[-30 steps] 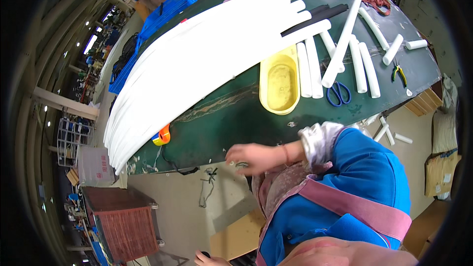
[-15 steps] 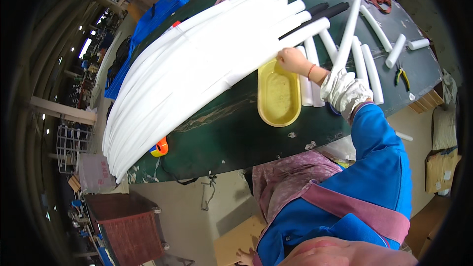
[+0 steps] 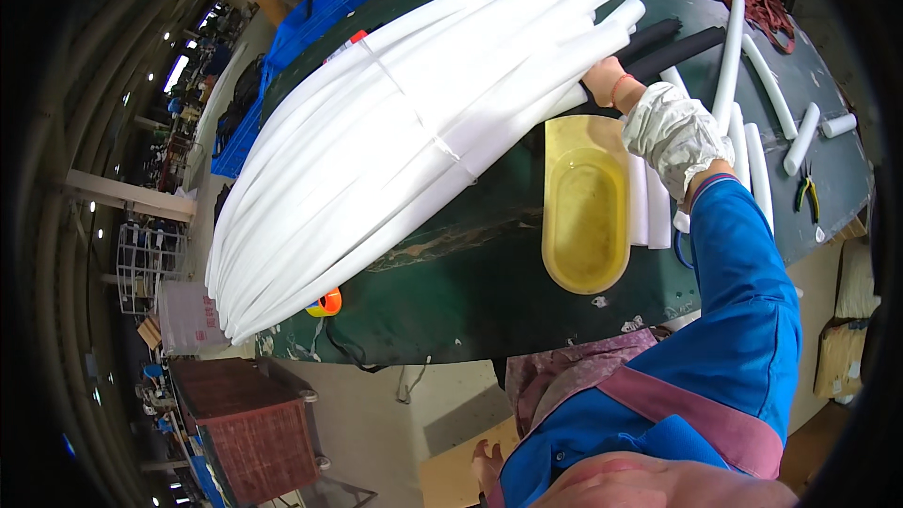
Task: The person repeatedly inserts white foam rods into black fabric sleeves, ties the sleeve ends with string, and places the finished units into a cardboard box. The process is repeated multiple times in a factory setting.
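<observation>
Dark green worktable fills most of the head view, with a factory hall curving off at far left.

Bundle of long white foam tubes lies across the table, tied about its middle with a thin strap. Long axis runs diagonally: one end near-left, overhanging the table edge, the other end far-right. The far-right end points toward the black foam tubes.

Right hand is stretched out over the table and sits at the far-right end of the bundle, touching the underside of the lowest tubes. Fingers are hidden behind the tube ends, so whether they are curled around a tube or flat against it cannot be told. White sleeve cover on the wrist, blue sleeve behind it.

Left hand hangs low by the body, well apart from the bundle; it looks empty, though only part of it shows. Right hand is by far the nearer one.

Just right of the bundle's end and under the right forearm: yellow oval tray, empty. Short white tubes lie farther right, with pliers beyond them. Orange tape roll sits under the bundle's near-left end.
</observation>
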Demonstrator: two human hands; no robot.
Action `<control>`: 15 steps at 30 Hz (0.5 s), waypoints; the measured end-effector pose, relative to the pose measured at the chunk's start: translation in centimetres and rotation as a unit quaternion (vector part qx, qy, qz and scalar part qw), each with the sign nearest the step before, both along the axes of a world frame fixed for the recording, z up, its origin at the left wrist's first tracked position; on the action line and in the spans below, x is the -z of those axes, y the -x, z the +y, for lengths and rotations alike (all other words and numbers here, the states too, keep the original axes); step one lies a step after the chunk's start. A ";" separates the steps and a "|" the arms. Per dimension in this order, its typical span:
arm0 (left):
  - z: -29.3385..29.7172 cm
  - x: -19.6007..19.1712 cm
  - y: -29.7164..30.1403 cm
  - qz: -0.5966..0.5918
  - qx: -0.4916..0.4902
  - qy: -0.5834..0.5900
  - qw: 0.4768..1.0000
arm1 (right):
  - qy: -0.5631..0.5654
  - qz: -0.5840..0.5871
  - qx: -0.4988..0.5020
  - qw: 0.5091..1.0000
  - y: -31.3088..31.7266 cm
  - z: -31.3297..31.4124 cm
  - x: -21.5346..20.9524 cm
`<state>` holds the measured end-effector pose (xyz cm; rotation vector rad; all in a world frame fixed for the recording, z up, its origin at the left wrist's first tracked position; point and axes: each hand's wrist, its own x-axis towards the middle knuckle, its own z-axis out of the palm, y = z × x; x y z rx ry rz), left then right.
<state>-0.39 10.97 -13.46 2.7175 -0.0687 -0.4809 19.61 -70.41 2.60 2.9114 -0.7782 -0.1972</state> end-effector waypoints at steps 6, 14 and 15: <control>-4.4 -2.9 0.1 0.134 -0.056 -0.003 0.989 | 0.154 0.052 -0.055 0.985 -2.2 -1.6 1.8; -1.8 1.6 0.9 0.171 -0.062 0.046 0.982 | 0.225 0.056 -0.037 0.972 -3.8 -4.9 3.8; -1.9 1.3 0.9 0.179 -0.080 0.061 0.979 | 0.234 0.055 -0.032 0.970 -3.5 -5.8 3.5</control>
